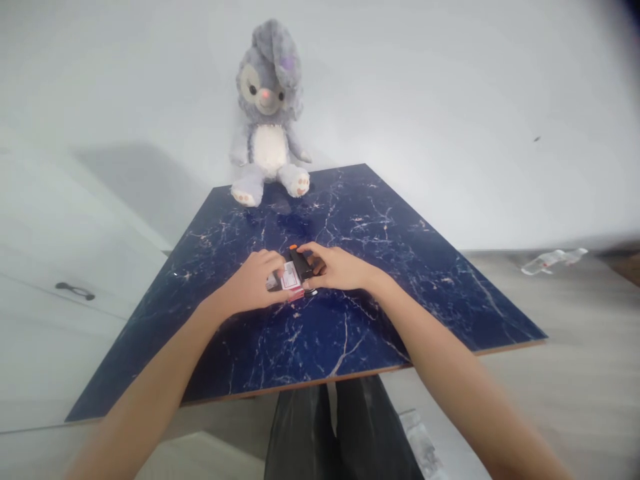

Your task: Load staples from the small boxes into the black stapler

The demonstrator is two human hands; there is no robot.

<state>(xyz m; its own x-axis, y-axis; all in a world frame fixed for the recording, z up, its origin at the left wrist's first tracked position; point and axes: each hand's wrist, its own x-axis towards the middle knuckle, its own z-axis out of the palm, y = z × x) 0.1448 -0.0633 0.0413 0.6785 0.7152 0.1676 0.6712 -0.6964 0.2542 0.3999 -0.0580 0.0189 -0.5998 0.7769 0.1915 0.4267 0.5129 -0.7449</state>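
Note:
Near the middle of the table, my left hand (257, 279) is closed around a small red-and-white box (290, 277), thumb along its near edge and fingers at the far side. Right beside it, my right hand (334, 267) grips a black oblong object (301, 263); its exact kind is unclear. A small orange part (293, 247) shows at the far end of the black object. Something grey (273, 281) is partly hidden under my left fingers. A bit of white (311, 292) peeks out below my right fingers.
A grey plush rabbit (270, 143) sits at the far edge of the dark blue marbled table (350, 333), against the wall. To the left is a white cabinet with a dark handle (75, 291). A clear plastic bottle (545, 261) lies on the floor at right.

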